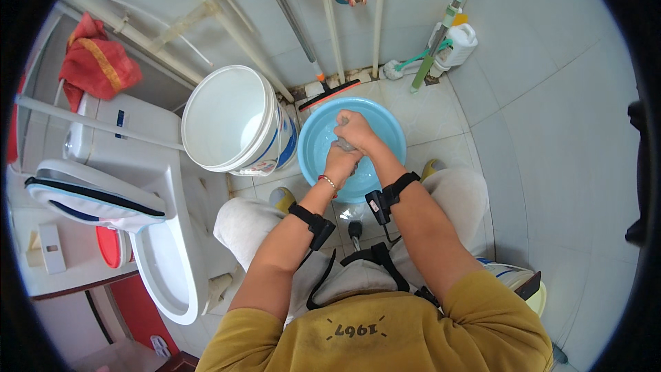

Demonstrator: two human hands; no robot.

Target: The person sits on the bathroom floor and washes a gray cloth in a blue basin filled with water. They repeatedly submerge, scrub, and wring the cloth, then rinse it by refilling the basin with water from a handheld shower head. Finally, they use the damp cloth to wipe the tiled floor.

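Note:
A round light-blue plastic basin (379, 111) stands on the tiled floor between my feet, with some water in it. Over its middle, both of my hands are closed around a bunched, wet grey cloth (347, 145). My right hand (355, 129) grips the upper part, and my left hand (341, 164), with a beaded bracelet at the wrist, grips the lower part close beside it. Part of the cloth is hidden inside my fingers.
A large white plastic bucket (227, 119) stands left of the basin, beside a white toilet (191, 248). Behind the basin, a floor squeegee (330, 94), a toilet brush (393, 70) and a white plastic jug (457, 49) are by the wall. Another bucket (539, 299) is at the lower right.

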